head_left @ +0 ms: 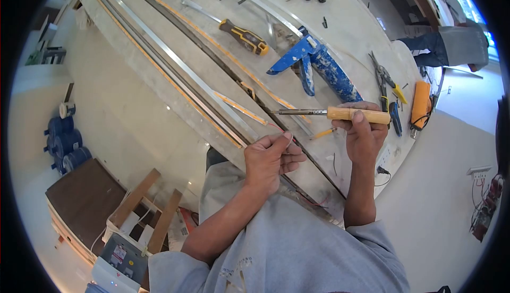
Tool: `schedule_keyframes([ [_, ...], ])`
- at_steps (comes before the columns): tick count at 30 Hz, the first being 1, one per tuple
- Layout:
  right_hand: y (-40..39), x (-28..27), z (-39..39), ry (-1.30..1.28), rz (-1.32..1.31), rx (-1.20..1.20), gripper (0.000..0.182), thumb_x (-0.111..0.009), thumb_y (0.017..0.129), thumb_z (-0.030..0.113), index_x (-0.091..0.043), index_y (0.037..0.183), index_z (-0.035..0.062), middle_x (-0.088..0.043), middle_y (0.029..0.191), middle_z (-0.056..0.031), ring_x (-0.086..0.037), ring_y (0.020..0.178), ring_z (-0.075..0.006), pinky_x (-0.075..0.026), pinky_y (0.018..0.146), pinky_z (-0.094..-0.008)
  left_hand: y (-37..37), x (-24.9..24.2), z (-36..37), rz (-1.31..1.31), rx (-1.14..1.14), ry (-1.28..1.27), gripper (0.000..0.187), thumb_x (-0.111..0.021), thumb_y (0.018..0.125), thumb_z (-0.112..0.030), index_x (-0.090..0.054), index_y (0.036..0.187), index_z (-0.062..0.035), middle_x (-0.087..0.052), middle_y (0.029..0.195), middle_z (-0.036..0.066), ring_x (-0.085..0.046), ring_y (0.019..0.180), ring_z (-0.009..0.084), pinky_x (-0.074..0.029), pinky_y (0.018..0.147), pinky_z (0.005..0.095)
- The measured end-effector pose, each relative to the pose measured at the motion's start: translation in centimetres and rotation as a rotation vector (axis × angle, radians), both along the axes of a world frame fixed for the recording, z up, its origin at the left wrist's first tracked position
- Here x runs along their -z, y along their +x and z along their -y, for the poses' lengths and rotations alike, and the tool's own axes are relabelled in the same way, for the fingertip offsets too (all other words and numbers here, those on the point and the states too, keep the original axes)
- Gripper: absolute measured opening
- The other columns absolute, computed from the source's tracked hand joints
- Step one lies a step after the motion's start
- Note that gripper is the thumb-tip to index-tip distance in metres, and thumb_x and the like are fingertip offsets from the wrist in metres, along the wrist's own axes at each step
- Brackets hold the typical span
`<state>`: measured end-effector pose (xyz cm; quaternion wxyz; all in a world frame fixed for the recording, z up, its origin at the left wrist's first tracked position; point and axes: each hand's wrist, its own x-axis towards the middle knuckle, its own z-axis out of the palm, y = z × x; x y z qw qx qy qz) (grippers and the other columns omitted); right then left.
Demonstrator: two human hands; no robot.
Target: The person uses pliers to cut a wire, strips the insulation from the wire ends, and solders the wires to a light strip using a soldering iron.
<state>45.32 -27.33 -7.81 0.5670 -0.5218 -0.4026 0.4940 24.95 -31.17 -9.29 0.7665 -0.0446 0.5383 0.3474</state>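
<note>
My right hand [364,131] grips the wooden handle of a soldering iron [340,113], whose metal tip points left above the table. My left hand [270,157] is closed in a pinch on a thin red wire [274,127]. The wire runs to the end of a short yellow LED strip [241,108]. The iron's tip is above my left fingers and apart from the wire. Long metal profiles [159,43] with yellow strips along them lie diagonally on the table beside my left hand.
A blue caulking gun [336,74], a screwdriver [244,36], pliers [380,77] and an orange tool [421,104] lie on the white table [340,27]. Another person [462,45] is at the far right. Blue water bottles [66,141] and a brown panel [87,202] stand left.
</note>
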Motion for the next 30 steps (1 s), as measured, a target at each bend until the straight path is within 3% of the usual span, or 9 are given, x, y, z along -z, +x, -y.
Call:
schedule_keyframes([
  [9, 0.7, 1.1, -0.1, -0.028, 0.002, -0.051, 0.022, -0.061, 0.096, 0.007, -0.057, 0.108, -0.0104, -0.066, 0.102, -0.0231, -0.072, 0.087, -0.0283, -0.067, 0.072, -0.0386, 0.4, 0.0, -0.1, -0.029, -0.012, -0.006, 0.021, -0.071, 0.095, -0.023, -0.069, 0.088, -0.0038, -0.072, 0.077, 0.008, -0.074, 0.067, 0.0203, -0.056, 0.052, 0.026],
  [11, 0.8, 1.2, -0.1, -0.032, 0.012, -0.057, 0.022, -0.061, 0.096, 0.008, -0.057, 0.108, -0.0099, -0.066, 0.102, -0.0224, -0.072, 0.087, -0.0282, -0.067, 0.071, -0.0391, 0.4, 0.1, -0.1, -0.033, -0.013, 0.008, 0.024, -0.073, 0.094, -0.025, -0.069, 0.097, -0.0016, -0.071, 0.077, 0.009, -0.075, 0.069, 0.0251, -0.058, 0.053, 0.0293],
  [13, 0.6, 1.3, 0.0, -0.048, -0.013, -0.035, 0.027, -0.071, 0.093, 0.014, -0.06, 0.104, -0.0079, -0.068, 0.099, -0.0207, -0.072, 0.084, -0.0265, -0.066, 0.068, -0.0372, 0.4, 0.3, 0.0, -0.033, -0.009, 0.01, 0.024, -0.073, 0.094, -0.025, -0.068, 0.097, -0.0016, -0.071, 0.077, 0.009, -0.074, 0.068, 0.0249, -0.058, 0.053, 0.0294],
  [30, 0.3, 2.0, 0.2, -0.055, -0.108, -0.027, 0.026, -0.071, 0.093, 0.015, -0.06, 0.105, -0.0061, -0.069, 0.099, -0.0198, -0.072, 0.086, -0.0275, -0.065, 0.069, -0.0395, 0.2, 0.3, 0.0, -0.023, -0.014, 0.015, 0.02, -0.071, 0.095, -0.025, -0.069, 0.093, -0.0042, -0.07, 0.075, 0.008, -0.073, 0.067, 0.0229, -0.059, 0.056, 0.0312],
])
